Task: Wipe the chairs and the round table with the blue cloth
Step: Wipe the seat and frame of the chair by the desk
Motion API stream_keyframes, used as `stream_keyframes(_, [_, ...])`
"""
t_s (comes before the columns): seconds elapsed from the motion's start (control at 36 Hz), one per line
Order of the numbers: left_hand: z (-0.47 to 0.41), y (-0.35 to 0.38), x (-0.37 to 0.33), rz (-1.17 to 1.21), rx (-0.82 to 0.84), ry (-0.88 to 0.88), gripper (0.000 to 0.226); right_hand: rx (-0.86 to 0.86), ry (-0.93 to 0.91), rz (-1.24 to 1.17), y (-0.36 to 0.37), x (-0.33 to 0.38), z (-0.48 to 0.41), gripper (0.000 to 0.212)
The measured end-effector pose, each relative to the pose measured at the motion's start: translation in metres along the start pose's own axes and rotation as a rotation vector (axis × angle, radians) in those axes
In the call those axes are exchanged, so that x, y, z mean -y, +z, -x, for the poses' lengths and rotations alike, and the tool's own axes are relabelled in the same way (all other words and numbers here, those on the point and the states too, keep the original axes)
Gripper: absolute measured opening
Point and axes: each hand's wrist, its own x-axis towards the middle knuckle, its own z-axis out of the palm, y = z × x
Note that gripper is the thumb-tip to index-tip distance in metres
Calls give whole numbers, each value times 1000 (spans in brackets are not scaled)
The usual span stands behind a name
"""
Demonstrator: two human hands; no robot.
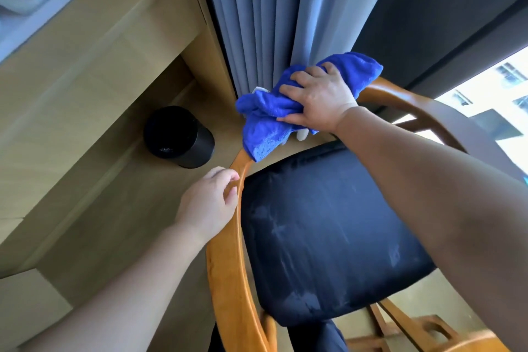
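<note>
Blue cloth (265,120) is spotted up on the chair (337,208), bunched and draped over the bend of its curved wooden rail (228,266)!

And how is it being held?

It is gripped by the right hand (317,100). The fingers are spread and curled over the bunch, and the blue cloth is pressed down onto the wood.

The left hand (208,206), where is that placed?

It is set lower on the same rail, with fingers curled onto the outer edge, so the wood is held there.

What is seen inside the curve?

A dark seat cushion (314,266), marked with pale smears, is framed by the rail.

And further out?

A grey-blue curtain (271,23) is hung just behind the cloth. A black bin (178,137) is stood on the wooden floor (71,194) to the left, apart from the chair. A bright window (500,88) is glimpsed at the right, with buildings shown through it.
</note>
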Motion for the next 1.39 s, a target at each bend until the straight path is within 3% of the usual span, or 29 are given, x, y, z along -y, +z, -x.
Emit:
stream_keyframes(0.17, [-18,15,-14,-108,3,-59,58,-31,51,-49,2,-27,8,71])
stream_keyframes(0.31, [-49,28,-30,-148,15,-9,69,-71,108,-84,8,-51,20,76])
stream_keyframes(0.69, [-103,50,-49,-239,27,-93,62,-67,417,-252,42,-122,71,76])
stream_keyframes(1.03, [-104,54,-51,-258,10,-169,60,56,579,-109,55,-159,124,66])
stream_keyframes(1.39, [-102,53,-57,-275,-24,-208,57,148,819,-148,45,-170,195,49])
